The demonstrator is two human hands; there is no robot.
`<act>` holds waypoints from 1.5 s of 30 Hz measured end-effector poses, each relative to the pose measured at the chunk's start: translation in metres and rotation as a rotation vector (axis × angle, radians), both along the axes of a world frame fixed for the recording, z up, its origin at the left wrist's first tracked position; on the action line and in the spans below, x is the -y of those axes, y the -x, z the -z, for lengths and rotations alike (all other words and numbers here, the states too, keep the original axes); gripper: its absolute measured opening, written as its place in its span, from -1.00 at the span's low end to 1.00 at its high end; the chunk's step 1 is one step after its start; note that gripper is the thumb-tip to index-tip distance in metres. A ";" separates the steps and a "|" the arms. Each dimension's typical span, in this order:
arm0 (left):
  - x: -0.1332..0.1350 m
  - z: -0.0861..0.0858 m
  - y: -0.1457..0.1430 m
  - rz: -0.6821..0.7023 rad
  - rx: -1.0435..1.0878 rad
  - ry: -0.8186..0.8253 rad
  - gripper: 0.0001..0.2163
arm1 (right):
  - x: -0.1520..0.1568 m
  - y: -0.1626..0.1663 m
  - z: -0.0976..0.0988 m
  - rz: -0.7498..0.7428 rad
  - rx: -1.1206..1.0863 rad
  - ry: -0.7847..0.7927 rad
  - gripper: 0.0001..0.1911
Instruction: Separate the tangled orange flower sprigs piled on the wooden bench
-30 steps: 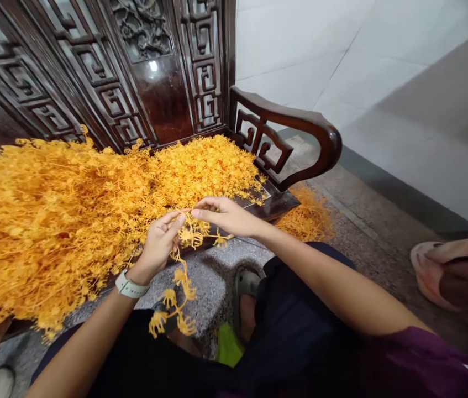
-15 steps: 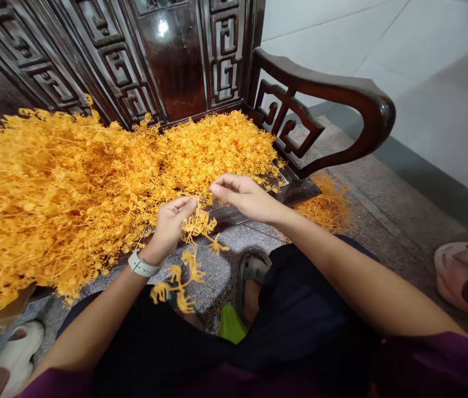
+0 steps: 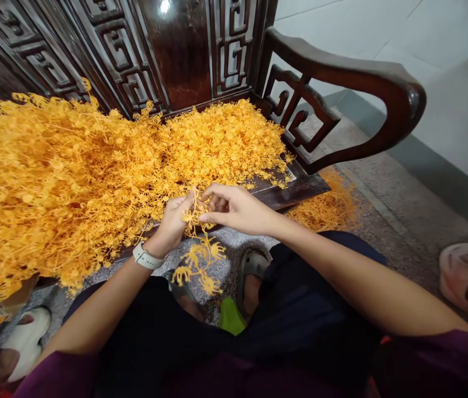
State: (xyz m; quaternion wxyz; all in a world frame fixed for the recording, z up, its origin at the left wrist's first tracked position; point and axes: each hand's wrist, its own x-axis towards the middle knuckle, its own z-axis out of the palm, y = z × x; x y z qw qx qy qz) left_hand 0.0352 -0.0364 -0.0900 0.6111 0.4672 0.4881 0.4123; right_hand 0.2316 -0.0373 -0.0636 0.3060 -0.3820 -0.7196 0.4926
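Pinched between the thumb and fingers of my left hand (image 3: 175,218) is a yellow-orange plastic flower sprig (image 3: 200,257). Its thin branching stems hang below the hand, tipped with small spiky heads. My right hand (image 3: 234,209) is beside the sprig's upper part, thumb and forefinger apart around it. The thumb tip is close to a flower head; whether it touches cannot be made out. Behind both hands, a heap of loose flower heads (image 3: 225,143) lies on the dark wooden bench (image 3: 267,196). A larger pile of branching sprigs (image 3: 51,182) spreads to the left.
The bench's curved armrest (image 3: 358,69) rises at right. Bare orange stems (image 3: 327,204) are heaped on the floor below it. A bright green object (image 3: 231,316) lies between my feet. Other people's shoes show at the left (image 3: 30,337) and right (image 3: 463,273) edges.
My right hand has moved left and slightly down, onto the sprig's upper part, and its fingers have spread. The sprig's hanging end has swung right. The view has shifted slightly.
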 end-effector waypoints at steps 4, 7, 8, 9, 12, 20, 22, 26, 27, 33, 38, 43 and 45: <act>-0.004 0.001 0.004 0.022 -0.059 0.041 -0.45 | -0.003 0.001 0.001 -0.012 -0.019 -0.045 -0.82; -0.006 -0.002 0.006 0.031 -0.093 0.075 -0.46 | -0.004 0.002 0.000 -0.004 -0.069 -0.024 -0.87; -0.006 -0.003 0.007 0.018 -0.088 0.077 -0.47 | -0.004 0.003 0.000 0.001 -0.097 -0.007 -0.90; -0.006 -0.004 0.007 0.006 -0.077 0.077 -0.48 | -0.004 0.004 0.000 0.003 -0.129 0.014 -0.91; -0.007 -0.007 0.008 0.010 -0.053 0.055 -0.47 | -0.004 0.005 -0.001 0.001 -0.182 0.054 -0.91; -0.006 -0.015 0.013 0.211 -0.072 -0.017 -0.56 | -0.009 0.000 -0.002 0.060 -0.112 -0.089 -0.92; -0.004 -0.016 0.016 0.217 -0.068 -0.048 -0.69 | -0.011 -0.002 -0.002 0.102 -0.077 -0.141 -0.92; 0.000 -0.017 0.021 0.157 -0.046 -0.139 -0.69 | -0.013 -0.002 -0.001 0.137 -0.095 -0.119 -0.92; 0.000 -0.017 0.021 0.149 -0.048 -0.145 -0.72 | -0.013 -0.001 -0.001 0.130 -0.100 -0.097 -0.90; 0.001 -0.018 0.024 0.100 0.004 -0.068 -0.74 | -0.010 0.000 -0.001 0.047 -0.068 -0.009 -0.71; 0.002 -0.016 0.026 0.094 0.036 -0.005 -0.75 | -0.012 -0.001 -0.001 0.077 -0.033 -0.052 -0.77; 0.005 -0.018 0.026 0.214 -0.048 -0.075 -0.74 | -0.013 0.002 -0.001 0.088 -0.101 -0.002 -0.78; 0.006 -0.024 0.025 0.272 -0.144 -0.167 -0.73 | -0.013 0.002 -0.001 0.092 -0.121 -0.006 -0.81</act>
